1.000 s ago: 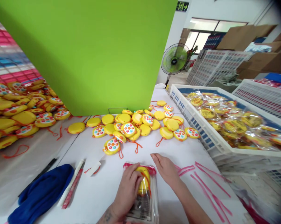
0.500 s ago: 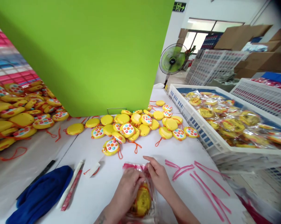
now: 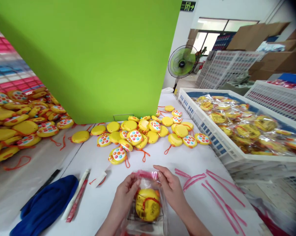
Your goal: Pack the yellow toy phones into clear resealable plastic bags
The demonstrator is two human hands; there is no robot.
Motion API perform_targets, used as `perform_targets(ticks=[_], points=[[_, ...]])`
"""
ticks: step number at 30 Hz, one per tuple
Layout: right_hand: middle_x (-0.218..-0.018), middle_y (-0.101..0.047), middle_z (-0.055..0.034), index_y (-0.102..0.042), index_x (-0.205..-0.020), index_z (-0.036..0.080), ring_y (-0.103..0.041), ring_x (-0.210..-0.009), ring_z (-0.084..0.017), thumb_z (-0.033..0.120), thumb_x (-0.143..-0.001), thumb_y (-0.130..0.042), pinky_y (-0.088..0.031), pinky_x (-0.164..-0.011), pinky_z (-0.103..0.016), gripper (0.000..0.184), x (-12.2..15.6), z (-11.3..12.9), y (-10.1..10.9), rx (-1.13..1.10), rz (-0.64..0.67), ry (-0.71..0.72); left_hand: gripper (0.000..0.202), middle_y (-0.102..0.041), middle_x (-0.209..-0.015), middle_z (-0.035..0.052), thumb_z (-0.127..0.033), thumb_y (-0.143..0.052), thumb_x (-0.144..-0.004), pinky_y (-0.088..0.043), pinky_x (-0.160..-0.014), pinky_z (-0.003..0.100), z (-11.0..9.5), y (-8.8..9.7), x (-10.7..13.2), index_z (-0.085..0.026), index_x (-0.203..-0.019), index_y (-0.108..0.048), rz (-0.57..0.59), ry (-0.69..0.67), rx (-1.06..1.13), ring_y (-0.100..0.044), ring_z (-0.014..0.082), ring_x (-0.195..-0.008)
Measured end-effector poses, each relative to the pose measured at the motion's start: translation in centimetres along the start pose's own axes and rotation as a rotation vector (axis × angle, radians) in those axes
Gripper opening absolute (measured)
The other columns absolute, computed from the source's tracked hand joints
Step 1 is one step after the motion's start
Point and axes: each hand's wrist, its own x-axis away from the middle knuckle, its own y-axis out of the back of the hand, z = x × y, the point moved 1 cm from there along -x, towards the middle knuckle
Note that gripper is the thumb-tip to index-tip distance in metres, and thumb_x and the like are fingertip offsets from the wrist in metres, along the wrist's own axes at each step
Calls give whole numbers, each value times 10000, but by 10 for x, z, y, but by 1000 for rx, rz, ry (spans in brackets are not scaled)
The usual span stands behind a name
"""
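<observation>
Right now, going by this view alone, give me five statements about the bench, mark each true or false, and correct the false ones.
1. The left hand and right hand both hold the clear bag near its pink top. True.
2. The toy between the hands is red. False: the toy is yellow.
3. Blue cloth lies right of both hands. False: the blue cloth lies to their left.
4. The white crate holds bagged yellow toys. True.
5. The upright panel is purple. False: the panel is green.

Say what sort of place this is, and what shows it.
Probably a factory or workshop packing area: a yellow toy in a clear bag, loose toys piled on the table, and a crate of bagged toys.
</observation>
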Motion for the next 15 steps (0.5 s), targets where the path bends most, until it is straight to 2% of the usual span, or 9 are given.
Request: perform_targets(ticks=[3,6,9,11,15], points=[[-1030,-674,-70,-610,-1178,219,-636,-903,-188,287,-953,-422,-543,-799,-329,301,-4,3,7,219,-84,175,356,-594,-671,-10,-505,-576,-827,-403,-548,222,1,-4,0,-150,-841,-606,38,38,48,-520,132,-593],[-1056,-664,-73,-601,-1170,227,-590,-1005,-216,183,-925,-461,-498,-884,-393,286,-7,10,6,411,-129,383,313,-601,-695,-12,-473,-561,-844,-414,-553,222,-3,-8,2,-162,-856,-600,52,35,80,-523,131,-597],[-1007,-673,-56,-564,-1204,232,-587,-946,-202,118,-912,-476,-508,-837,-372,325,-6,20,-6,499,-18,498,270,-673,-870,37,-410,-521,-879,-472,-714,265,-11,-12,3,-173,-954,-625,70,-54,2,-602,178,-787],[-1044,-670,-63,-516,-1263,219,-590,-939,-201,94,-907,-476,-513,-829,-366,379,-5,27,-16,561,66,546,264,-689,-973,62,-364,-492,-895,-463,-815,286,-17,-15,4,-176,-1020,-630,77,-130,-98,-610,194,-883],[-1029,-669,-89,-475,-1312,174,-599,-914,-220,49,-891,-440,-516,-811,-384,440,-4,34,-29,707,144,618,274,-709,-951,84,-288,-434,-905,-465,-733,273,-24,-18,5,-162,-1039,-638,68,-195,-306,-625,193,-781]])
